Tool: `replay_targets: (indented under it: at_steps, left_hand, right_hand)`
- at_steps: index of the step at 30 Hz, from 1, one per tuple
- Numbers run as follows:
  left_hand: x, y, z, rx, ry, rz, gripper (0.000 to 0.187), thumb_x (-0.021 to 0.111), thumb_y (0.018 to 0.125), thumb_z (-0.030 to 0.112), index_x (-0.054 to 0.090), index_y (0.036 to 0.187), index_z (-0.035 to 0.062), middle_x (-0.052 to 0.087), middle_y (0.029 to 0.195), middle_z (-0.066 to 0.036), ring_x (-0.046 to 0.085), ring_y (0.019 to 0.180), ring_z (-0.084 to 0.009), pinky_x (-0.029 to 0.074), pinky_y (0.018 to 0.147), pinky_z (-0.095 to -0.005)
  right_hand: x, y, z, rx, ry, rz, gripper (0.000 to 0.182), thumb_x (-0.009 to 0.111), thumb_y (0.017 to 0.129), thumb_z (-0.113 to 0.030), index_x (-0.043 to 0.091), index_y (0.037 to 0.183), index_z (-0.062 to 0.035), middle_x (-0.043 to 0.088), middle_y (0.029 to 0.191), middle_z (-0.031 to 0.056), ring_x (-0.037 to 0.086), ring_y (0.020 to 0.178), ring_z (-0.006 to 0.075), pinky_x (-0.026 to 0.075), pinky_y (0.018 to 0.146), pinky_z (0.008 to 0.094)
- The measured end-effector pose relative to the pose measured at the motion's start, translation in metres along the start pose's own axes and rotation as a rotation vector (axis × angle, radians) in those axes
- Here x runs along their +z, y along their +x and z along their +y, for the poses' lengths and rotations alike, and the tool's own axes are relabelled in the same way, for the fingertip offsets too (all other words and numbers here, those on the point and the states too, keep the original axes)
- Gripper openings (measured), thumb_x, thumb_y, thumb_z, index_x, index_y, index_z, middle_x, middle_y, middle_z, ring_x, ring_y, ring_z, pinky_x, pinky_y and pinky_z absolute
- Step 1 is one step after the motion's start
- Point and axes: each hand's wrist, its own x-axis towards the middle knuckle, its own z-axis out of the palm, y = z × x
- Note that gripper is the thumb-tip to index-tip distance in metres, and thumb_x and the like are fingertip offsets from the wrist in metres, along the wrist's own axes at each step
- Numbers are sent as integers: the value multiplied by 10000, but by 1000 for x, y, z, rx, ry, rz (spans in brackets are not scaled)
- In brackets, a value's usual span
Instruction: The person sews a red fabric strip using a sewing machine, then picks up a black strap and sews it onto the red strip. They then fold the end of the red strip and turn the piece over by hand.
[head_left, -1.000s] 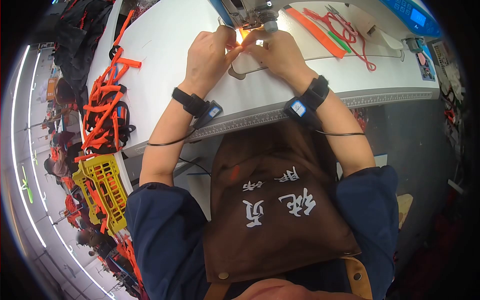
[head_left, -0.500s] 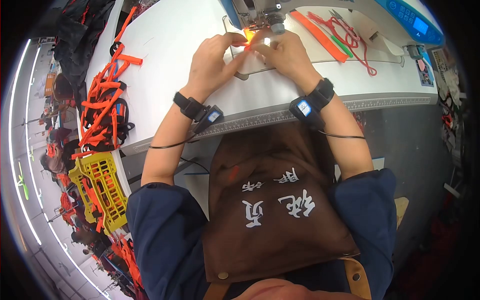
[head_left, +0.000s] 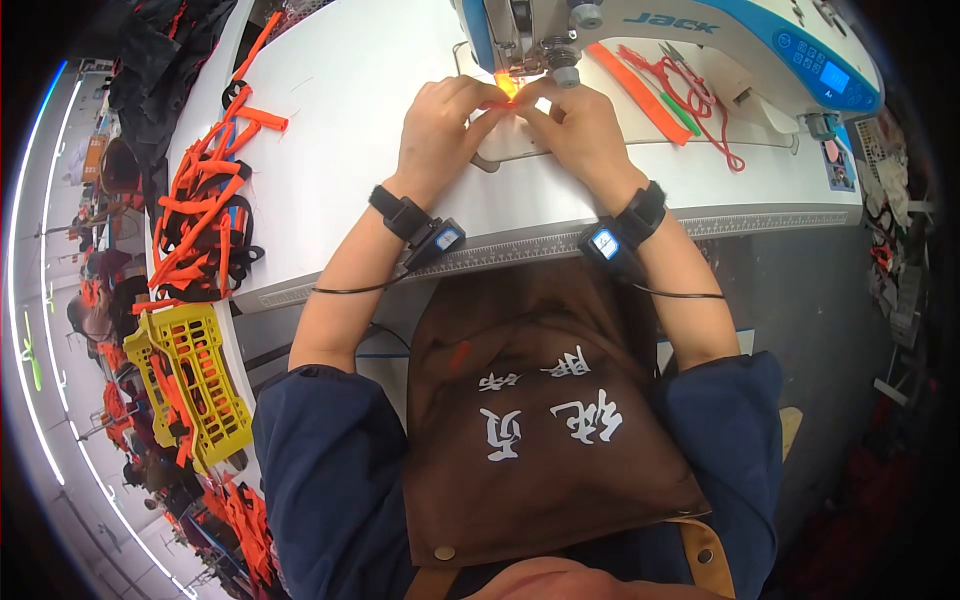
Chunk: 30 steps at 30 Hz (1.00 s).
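Both of my hands meet just below the needle area of a sewing machine [head_left: 540, 45]. My left hand [head_left: 447, 125] pinches the left side of a small orange piece [head_left: 511, 98], which glows under the machine's lamp. Thumb and forefinger of my right hand [head_left: 580, 125] close on the same piece from the right. The fingers cover most of it, so its shape cannot be made out.
An orange strip [head_left: 640, 95], a green strip [head_left: 680, 113], scissors and a red cord [head_left: 728, 145] lie right of the hands. Orange and black straps [head_left: 205, 215] are heaped at the table's left edge, above a yellow basket [head_left: 215, 385]. A ruler [head_left: 500, 242] edges the table.
The view has shifted slightly, showing more of the machine. My hands remain at the needle area, with the fingertips closer together around the orange piece.
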Motion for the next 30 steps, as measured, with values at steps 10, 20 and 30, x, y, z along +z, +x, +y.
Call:
replay_targets:
  at_steps: [10,20,30]
  left_hand:
    - [-4,-1,-2,-3,6,-37,177,836,880,145,775,1039,97,737,906,-23,689,856,-230,508,822,-359]
    - [-5,2,-11,85,5,-48,108,796,901,194,773,978,122,719,974,-14,674,923,-229,494,815,-376]
    - [-7,3,-14,126,-48,-69,157,837,863,129,772,1004,100,733,1017,-46,675,939,-252,495,844,-371]
  right_hand:
    - [7,2,15,-409,-240,113,112,759,920,-195,769,993,-111,736,849,79,720,715,288,575,640,399]
    - [-1,3,21,-353,-177,48,147,760,929,-235,780,1006,-112,738,890,95,726,765,314,575,665,414]
    - [-4,2,21,-405,-263,43,145,777,921,-220,774,1033,-127,722,870,67,728,748,262,569,627,390]
